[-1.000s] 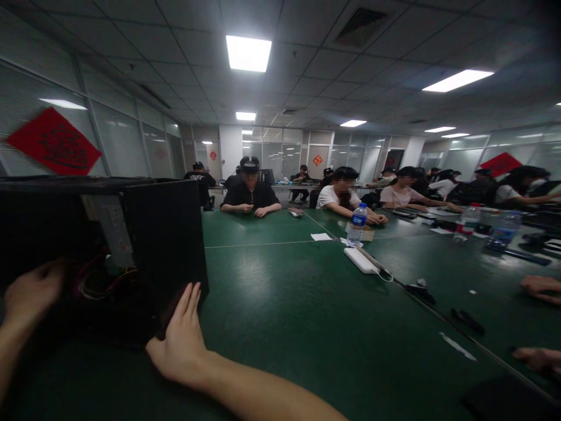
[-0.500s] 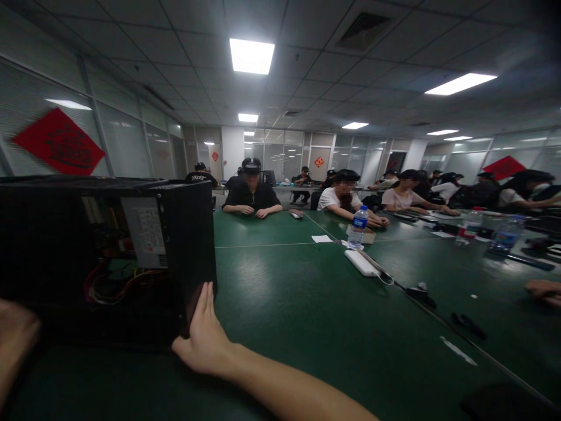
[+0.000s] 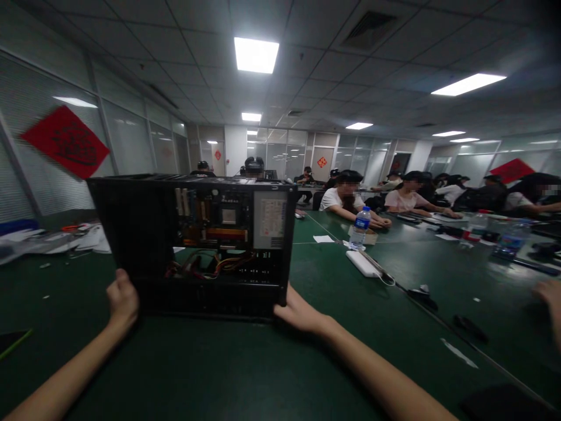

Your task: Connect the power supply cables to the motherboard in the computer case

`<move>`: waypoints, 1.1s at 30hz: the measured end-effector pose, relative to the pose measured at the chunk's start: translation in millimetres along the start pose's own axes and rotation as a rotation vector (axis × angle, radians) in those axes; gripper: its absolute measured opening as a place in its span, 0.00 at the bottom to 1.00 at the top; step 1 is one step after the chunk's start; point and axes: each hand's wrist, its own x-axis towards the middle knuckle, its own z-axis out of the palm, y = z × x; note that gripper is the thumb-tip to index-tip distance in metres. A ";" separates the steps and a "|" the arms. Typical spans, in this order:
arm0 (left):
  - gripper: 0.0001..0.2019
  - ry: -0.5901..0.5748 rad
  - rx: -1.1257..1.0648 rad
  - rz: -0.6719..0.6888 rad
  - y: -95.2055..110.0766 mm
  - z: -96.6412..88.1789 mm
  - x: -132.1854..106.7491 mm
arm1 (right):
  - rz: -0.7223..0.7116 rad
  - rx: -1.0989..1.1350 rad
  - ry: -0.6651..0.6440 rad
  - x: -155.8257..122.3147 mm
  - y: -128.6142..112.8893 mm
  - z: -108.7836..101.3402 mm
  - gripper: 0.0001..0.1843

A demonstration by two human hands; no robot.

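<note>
A black desktop computer case (image 3: 144,234) stands upright in front of me with its side open. Inside it are a motherboard (image 3: 208,216), a silver power supply (image 3: 269,219) with a label, and bundled coloured wires (image 3: 236,262). At its lower left corner my left hand (image 3: 123,297) grips the edge with curled fingers. My right hand (image 3: 300,309) holds the lower right corner, thumb on the near side; its other fingers are partly hidden behind the case.
Papers (image 3: 87,238) and small scraps lie on the green table (image 3: 197,368) at left. To the right are a water bottle (image 3: 360,227), a white power bank (image 3: 362,264) and a dark cable. People sit across the table, and another person's hand (image 3: 550,295) shows at the right edge.
The computer case has shifted right and turned so its open side faces me more squarely. My left hand, blurred at the left edge before, now grips its lower left corner.
</note>
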 end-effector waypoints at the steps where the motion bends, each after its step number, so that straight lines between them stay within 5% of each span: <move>1: 0.31 -0.030 -0.015 -0.018 3.5 5.1 -10.0 | -0.002 0.004 -0.007 -6.5 7.4 -15.9 0.43; 5: 0.40 -0.234 -0.125 0.059 19.3 25.5 -46.0 | 0.100 -0.039 0.008 -32.3 32.1 -72.1 0.27; 12: 0.40 -0.466 -0.206 0.175 21.7 46.1 -88.9 | 0.295 -0.174 0.075 -62.1 58.2 -122.4 0.28; 23: 0.41 -0.520 -0.188 0.260 19.0 39.2 -82.5 | 0.374 -0.431 -0.011 -71.8 41.1 -122.2 0.25; 28: 0.42 -0.469 -0.153 0.291 15.9 43.3 -83.6 | 0.530 -0.888 -0.071 -70.1 -0.3 -119.0 0.28; 33: 0.40 -0.475 -0.105 0.358 18.2 40.2 -76.8 | 0.255 -0.872 0.002 -32.3 -65.9 -95.1 0.26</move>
